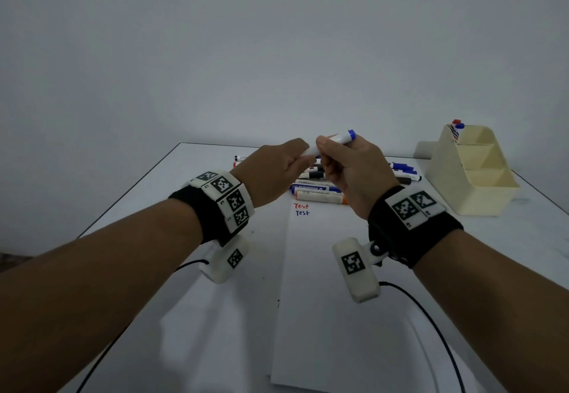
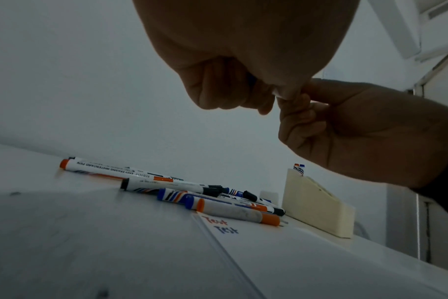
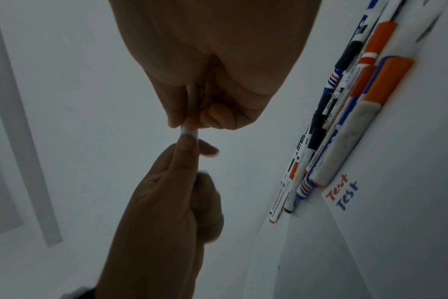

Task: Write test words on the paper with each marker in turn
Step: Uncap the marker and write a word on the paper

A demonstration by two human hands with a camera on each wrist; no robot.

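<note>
Both hands hold one white marker [image 1: 340,138] with a blue end up in the air above the pile. My left hand [image 1: 303,155] curls round its left end, where a bit of blue shows inside the fist [image 2: 251,79]. My right hand [image 1: 321,147] pinches the barrel [image 3: 190,134] right beside it, the blue end sticking out past the thumb. Whether the cap is on is hidden by the fingers. The white paper [image 1: 338,285] lies below, with "Test" in red [image 1: 301,206] and "Test" in blue [image 1: 302,213] near its far edge.
Several markers [image 1: 317,189] with orange, blue and black caps lie in a heap just beyond the paper. A cream desk organizer [image 1: 471,174] stands at the right with markers [image 1: 457,124] in its back slot. Black cables trail off both wrists across the white table [image 1: 215,315].
</note>
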